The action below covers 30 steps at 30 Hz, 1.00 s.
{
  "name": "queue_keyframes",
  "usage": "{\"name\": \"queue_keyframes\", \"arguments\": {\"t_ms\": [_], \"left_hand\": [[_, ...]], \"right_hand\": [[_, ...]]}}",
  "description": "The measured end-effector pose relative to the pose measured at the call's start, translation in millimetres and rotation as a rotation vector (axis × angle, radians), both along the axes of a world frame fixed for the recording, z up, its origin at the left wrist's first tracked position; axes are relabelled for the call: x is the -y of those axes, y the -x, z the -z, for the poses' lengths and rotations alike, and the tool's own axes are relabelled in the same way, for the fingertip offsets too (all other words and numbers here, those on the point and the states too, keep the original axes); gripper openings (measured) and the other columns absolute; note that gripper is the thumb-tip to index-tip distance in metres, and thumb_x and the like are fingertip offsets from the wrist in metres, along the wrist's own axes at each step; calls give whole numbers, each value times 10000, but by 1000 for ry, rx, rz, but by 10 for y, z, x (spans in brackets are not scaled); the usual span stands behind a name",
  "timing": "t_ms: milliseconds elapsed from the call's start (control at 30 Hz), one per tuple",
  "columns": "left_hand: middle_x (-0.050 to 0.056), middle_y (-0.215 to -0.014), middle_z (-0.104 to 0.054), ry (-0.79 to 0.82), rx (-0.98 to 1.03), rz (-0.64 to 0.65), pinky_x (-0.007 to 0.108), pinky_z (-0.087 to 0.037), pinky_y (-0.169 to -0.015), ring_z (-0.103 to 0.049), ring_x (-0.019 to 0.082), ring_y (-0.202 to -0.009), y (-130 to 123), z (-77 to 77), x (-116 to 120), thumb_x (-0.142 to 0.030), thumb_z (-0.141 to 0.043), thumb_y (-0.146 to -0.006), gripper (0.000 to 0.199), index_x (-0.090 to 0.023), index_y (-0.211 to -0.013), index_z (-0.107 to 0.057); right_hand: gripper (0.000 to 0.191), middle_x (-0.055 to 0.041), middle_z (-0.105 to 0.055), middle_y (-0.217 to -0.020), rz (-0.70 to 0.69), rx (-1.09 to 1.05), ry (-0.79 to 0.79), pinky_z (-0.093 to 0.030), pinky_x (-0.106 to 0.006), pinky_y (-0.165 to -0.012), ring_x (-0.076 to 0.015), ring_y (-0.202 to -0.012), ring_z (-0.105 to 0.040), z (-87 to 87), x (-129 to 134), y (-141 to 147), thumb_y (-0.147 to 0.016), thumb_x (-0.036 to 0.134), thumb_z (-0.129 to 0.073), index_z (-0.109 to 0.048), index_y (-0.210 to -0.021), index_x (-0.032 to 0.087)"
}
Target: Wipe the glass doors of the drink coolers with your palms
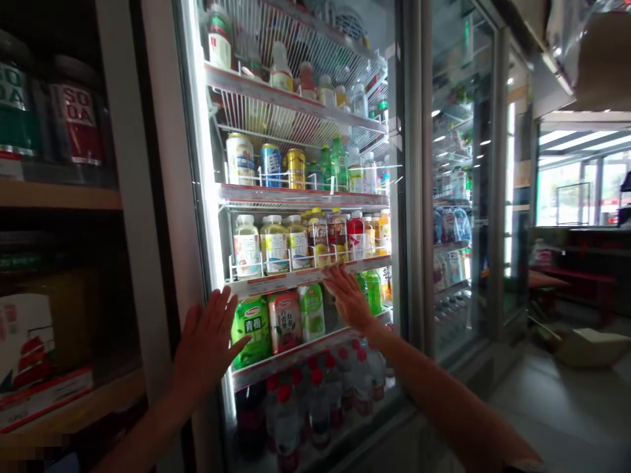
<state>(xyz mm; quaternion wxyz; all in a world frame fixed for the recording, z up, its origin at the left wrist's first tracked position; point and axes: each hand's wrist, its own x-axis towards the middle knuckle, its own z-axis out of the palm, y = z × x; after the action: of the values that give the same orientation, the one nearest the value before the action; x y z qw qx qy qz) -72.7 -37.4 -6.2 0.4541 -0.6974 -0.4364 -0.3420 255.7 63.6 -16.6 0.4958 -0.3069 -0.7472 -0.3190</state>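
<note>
Nearest are the two bare hands, both empty. The left hand [210, 335] has its grip wide, with the fingers up and the thumb apart, just beside the green bottle [251, 334] on the low shelf of a lit cooler [305, 281]. The right hand [348, 297] is also open, its fingers before the shelf edge, near the pale green bottle [312, 313]. Whether a hand touches something, I cannot tell. Between the hands stands also a reddish bottle [284, 323].

The shelf surface is white, with a rail along its front. Below it are many clear bottles [318, 404] with red caps (this part is quite dim). Above stand the tea bottles [276, 244], and higher there are cans [271, 165] and more drinks.

At the left side, a dark rack [59, 196] has wooden shelves and bottles marked SODA [79, 118]. Farther at the right is a second glass cooler [453, 246], then the grey floor [537, 401] and, behind, bright windows [566, 190].
</note>
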Motion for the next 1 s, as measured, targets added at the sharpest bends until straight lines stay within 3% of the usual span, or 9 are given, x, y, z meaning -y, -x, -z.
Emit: {"name": "queue_keyframes", "arguments": {"t_ms": [133, 200, 300, 433, 500, 700, 767, 933, 1000], "left_hand": [[150, -1510, -262, -4, -6, -27, 536, -152, -1127, -196, 285, -1408, 9, 12, -17, -504, -256, -906, 705, -175, -1475, -1], [154, -1508, -263, 11, 0, -37, 543, -158, -1122, -208, 294, -1404, 5, 17, -21, -505, -253, -906, 705, -171, -1475, -6], [160, -1506, -259, 36, 14, -34, 555, -176, -1113, -236, 312, -1392, -9, 13, -13, -514, -247, -903, 709, -159, -1475, -22], [167, -1502, -267, 2, -3, -17, 560, -193, -1105, -260, 327, -1381, -2, -12, 5, -523, -246, -902, 714, -146, -1474, -45], [169, -1495, -282, -13, -27, -19, 561, -194, -1104, -280, 327, -1372, 22, -22, 9, -526, -252, -902, 712, -142, -1473, -69], [189, -1474, -317, -26, -65, -2, 525, -188, -1114, -275, 304, -1378, 58, -16, -4, -510, -230, -910, 674, -93, -1439, -228], [193, -1470, -324, -20, -56, -9, 522, -182, -1116, -262, 300, -1384, 50, -7, -6, -505, -222, -911, 669, -81, -1427, -255], [197, -1443, -374, -23, -85, -26, 528, -181, -1107, -345, 307, -1342, 91, -60, 25, -514, -215, -911, 668, -95, -1430, -242], [189, -1421, -413, -42, -91, -13, 507, -198, -1105, -416, 293, -1296, 126, -146, 56, -511, -237, -911, 668, -114, -1447, -190]], "right_hand": [[523, -109, -267, -1519, 117, -398, -33, -262, -531, -1129, -240, -1427, -157, -99, -304, -740, -897, 138, -287, -340, -1418, 149], [544, -123, -245, -1523, 168, -559, -25, -251, -579, -1115, -251, -1428, -153, -186, -410, -867, -895, 134, -264, -290, -1438, 142], [585, -78, -236, -1533, 175, -540, -13, -253, -535, -1133, -222, -1434, -129, -156, -308, -447, -873, 106, -280, -266, -1453, 180], [620, -13, -242, -1537, 14, 11, -11, -227, -466, -1157, -208, -1443, -57, 61, 78, 431, -845, 104, -385, -305, -1444, 242], [617, 16, -284, -1522, -56, 185, -27, -246, -451, -1151, -192, -1441, -77, 48, 153, 515, -847, 102, -398, -323, -1432, 283], [595, -64, -202, -1546, 72, -513, -68, -228, -534, -1145, -205, -1438, -109, -465, -70, -28, -889, 82, -265, -215, -1471, 197], [609, -48, -198, -1549, 67, -389, -27, -218, -508, -1157, -203, -1441, -83, -437, -14, 143, -876, 77, -298, -228, -1469, 199], [526, -4, -294, -1519, -66, 332, -14, -234, -448, -1147, -221, -1444, -20, -4, 384, 914, -862, 139, -446, -421, -1380, 226], [492, 5, -333, -1501, -91, 469, -24, -234, -432, -1142, -201, -1442, -60, -59, 452, 1029, -876, 158, -460, -447, -1359, 252]]}}
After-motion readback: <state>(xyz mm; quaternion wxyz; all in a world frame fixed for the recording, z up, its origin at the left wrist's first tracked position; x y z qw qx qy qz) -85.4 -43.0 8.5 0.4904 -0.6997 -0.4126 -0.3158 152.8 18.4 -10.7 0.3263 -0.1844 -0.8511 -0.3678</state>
